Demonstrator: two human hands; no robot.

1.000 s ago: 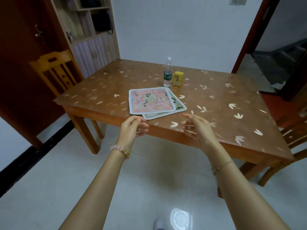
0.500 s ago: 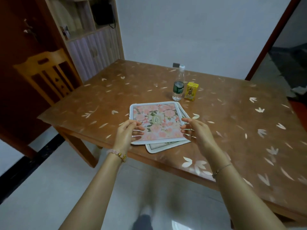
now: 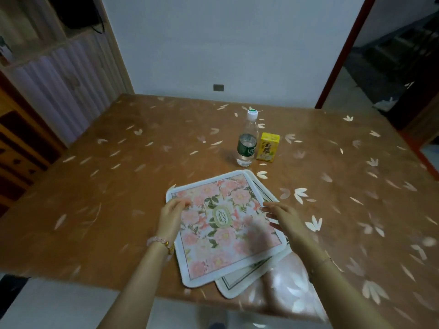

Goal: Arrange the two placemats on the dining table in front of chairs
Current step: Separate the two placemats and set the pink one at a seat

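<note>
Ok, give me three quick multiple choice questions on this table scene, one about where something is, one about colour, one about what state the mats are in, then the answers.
1. Where does the yellow carton stand?
A. On the mats
B. Right beside the water bottle
C. At the table's near edge

2. What colour are the flowers on the top placemat?
A. Pink
B. Blue
C. Purple

3. How do the two mats lie?
A. Side by side, apart
B. Stacked, the lower placemat partly covered
C. Rolled up

Answers:
1. B, the carton is next to the bottle, farther back than the mats on the table.
2. A, pink blooms with green leaves.
3. B, only the lower mat's edges show, with the left hand and right hand at the top mat's sides.
</note>
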